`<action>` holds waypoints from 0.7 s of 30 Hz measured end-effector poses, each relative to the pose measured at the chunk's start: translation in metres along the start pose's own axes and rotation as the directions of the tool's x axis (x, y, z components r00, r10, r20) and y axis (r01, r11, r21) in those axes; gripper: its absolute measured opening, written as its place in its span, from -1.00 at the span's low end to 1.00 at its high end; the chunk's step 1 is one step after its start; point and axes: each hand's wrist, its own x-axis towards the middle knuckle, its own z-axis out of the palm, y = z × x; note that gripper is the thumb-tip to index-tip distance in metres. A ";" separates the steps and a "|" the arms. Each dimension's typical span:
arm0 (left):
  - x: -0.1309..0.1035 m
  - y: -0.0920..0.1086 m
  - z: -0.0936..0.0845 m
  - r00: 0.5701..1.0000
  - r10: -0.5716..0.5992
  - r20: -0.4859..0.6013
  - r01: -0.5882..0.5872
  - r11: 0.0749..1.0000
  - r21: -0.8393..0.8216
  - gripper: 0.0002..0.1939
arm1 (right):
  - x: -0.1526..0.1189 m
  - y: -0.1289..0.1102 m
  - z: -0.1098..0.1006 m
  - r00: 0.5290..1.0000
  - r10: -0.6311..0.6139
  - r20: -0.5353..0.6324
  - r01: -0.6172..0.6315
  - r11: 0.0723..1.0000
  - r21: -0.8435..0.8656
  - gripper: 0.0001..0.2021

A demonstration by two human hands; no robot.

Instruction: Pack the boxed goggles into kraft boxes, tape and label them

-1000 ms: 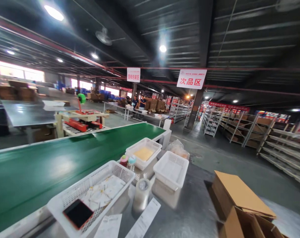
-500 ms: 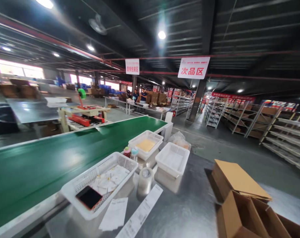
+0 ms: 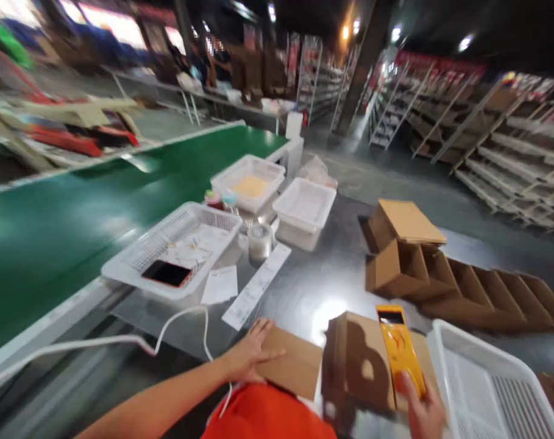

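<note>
My left hand [image 3: 256, 353] lies with its fingers spread on a brown cardboard flap [image 3: 297, 366] at the table's near edge. My right hand [image 3: 423, 408] is wrapped round a yellow hand-held tool [image 3: 401, 350] with a dark band near its far end; its exact kind I cannot make out. The tool is over a brown cardboard box [image 3: 350, 360], which carries a dark shadow. Whether the tool touches the box I cannot tell. A white cable [image 3: 134, 338] runs past my left forearm.
Left stands a white basket [image 3: 121, 268] with papers and a phone [image 3: 167, 273]. A tape roll [image 3: 260, 241] and a label strip [image 3: 258, 286] lie mid-table. Open carton compartments [image 3: 468, 286] and a white basket [image 3: 459, 378] stand right. A green conveyor [image 3: 75, 225] runs behind.
The view has tilted down. Both hands, the yellow tool, the near cardboard box and the right-hand white basket have come into view; none of them showed before.
</note>
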 end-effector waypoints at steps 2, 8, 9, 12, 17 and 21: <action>-0.005 0.001 -0.002 0.997 0.013 -0.076 -0.013 1.000 -0.004 -0.13 | -0.021 0.001 0.013 0.996 0.085 0.030 -0.087 0.994 0.062 -0.49; -0.007 0.011 -0.005 0.972 0.096 -0.217 -0.098 0.995 -0.003 -0.23 | -0.071 0.009 0.108 0.940 0.093 0.330 -0.126 0.989 0.080 -0.47; -0.007 0.014 -0.007 0.968 0.093 -0.231 -0.097 0.995 -0.006 -0.29 | -0.075 0.012 0.117 0.910 0.075 0.407 -0.110 0.992 0.063 -0.45; -0.006 0.019 -0.015 0.966 0.045 -0.255 -0.056 0.998 -0.037 -0.36 | -0.074 0.018 0.125 0.804 0.019 0.594 -0.042 0.999 0.025 -0.40; -0.006 0.017 -0.018 0.975 -0.010 -0.223 -0.015 0.994 -0.112 -0.43 | -0.055 0.016 0.113 0.709 -0.008 0.705 0.018 1.000 -0.006 -0.40; -0.009 0.023 -0.016 0.862 -0.346 -0.370 0.267 0.931 -0.247 -0.47 | -0.053 0.012 0.109 0.683 -0.032 0.729 0.055 0.998 -0.007 -0.41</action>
